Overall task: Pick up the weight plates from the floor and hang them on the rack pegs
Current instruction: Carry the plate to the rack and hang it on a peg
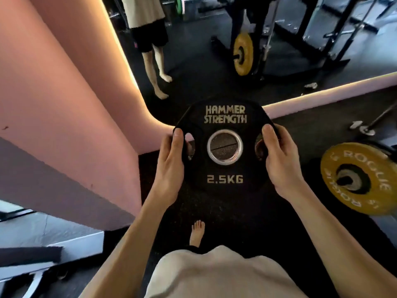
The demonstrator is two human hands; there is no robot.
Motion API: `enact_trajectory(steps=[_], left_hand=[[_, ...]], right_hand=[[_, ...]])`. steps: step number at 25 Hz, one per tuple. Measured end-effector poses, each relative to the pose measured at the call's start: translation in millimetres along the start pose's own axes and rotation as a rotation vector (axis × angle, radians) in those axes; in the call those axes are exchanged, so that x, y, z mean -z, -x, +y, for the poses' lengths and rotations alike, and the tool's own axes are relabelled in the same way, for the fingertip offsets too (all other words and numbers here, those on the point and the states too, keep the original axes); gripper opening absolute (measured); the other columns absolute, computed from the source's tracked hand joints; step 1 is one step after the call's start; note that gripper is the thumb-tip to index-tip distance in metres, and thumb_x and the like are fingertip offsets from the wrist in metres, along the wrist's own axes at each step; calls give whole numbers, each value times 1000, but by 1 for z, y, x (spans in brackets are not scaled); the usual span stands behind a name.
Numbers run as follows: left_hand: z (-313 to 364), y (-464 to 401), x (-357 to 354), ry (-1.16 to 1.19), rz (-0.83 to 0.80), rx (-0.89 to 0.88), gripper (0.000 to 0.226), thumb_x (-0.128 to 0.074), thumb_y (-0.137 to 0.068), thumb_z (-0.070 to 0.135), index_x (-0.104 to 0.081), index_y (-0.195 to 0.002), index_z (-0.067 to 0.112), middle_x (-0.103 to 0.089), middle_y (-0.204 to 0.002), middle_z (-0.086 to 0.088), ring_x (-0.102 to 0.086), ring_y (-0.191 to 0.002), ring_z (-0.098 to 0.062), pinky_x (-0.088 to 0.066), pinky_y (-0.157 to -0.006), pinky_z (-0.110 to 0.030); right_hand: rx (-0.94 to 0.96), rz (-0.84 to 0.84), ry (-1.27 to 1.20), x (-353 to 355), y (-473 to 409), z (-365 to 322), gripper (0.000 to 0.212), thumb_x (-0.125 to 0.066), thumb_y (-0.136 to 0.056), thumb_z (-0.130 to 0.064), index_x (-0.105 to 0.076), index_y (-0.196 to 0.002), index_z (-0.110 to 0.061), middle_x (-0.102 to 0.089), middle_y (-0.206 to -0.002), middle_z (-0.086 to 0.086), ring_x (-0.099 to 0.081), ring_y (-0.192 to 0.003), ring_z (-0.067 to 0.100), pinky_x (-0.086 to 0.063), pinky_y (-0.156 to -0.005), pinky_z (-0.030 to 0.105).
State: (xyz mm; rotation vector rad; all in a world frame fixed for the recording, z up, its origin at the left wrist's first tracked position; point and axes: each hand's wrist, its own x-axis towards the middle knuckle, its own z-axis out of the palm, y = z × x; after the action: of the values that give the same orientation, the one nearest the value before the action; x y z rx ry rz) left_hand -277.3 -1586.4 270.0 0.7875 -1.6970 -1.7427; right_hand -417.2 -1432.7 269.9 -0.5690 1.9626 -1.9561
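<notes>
The black weight plate (224,145) hung in front of your chest, off the floor, clasped at both sides: your left hand (170,166) curled round its left edge with the thumb on the face, and your right hand (279,166) gripped the right edge the same way. To your right a yellow plate (361,177) sat on the end of a barbell (382,119) resting on the dark rubber floor (236,211), near your right forearm. Straight ahead stood a mirror (214,50) above a low lit ledge, showing a second view of the yellow plate and a dark metal frame; a pink wall (64,93) closed in on the left. Your bare foot (197,232) showed below the plate. The fingers of both hands were hidden behind the plate, and the frame in the mirror was too dim and blurred for you to make out any pegs. The plate was black and many-sided, with a steel-ringed centre hole, two grip holes, and pale lettering reading HAMMER STRENGTH and 2.5KG.
</notes>
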Motion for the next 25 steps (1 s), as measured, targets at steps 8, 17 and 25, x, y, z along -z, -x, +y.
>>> enact_trajectory(steps=[8,17,25], left_hand=[[22,-155,-69,9,-495,66,33,-42,-100,45,-60,-96,18,-66,-89,8,-65,-86,-5,-50,-77,-22],[42,-178,-211,0,-1040,-31,63,-41,-92,61,-56,-114,4,-61,-113,-25,-60,-106,-37,-47,-99,-53],[109,-163,-367,121,-1127,-177,32,-39,-103,42,-53,-86,19,-54,-77,6,-53,-65,4,-46,-68,-17]], right_hand=[[28,564,53,7,-65,-2,34,-52,-89,-60,-63,-105,-33,-70,-105,-6,-65,-104,14,-52,-93,41],[84,1063,101,82,-46,-31,17,-46,-100,-35,-61,-99,-26,-67,-90,-15,-63,-85,-4,-49,-77,17],[227,1215,230,204,-72,-101,21,-46,-99,-39,-59,-88,-28,-60,-65,-14,-57,-66,2,-46,-63,21]])
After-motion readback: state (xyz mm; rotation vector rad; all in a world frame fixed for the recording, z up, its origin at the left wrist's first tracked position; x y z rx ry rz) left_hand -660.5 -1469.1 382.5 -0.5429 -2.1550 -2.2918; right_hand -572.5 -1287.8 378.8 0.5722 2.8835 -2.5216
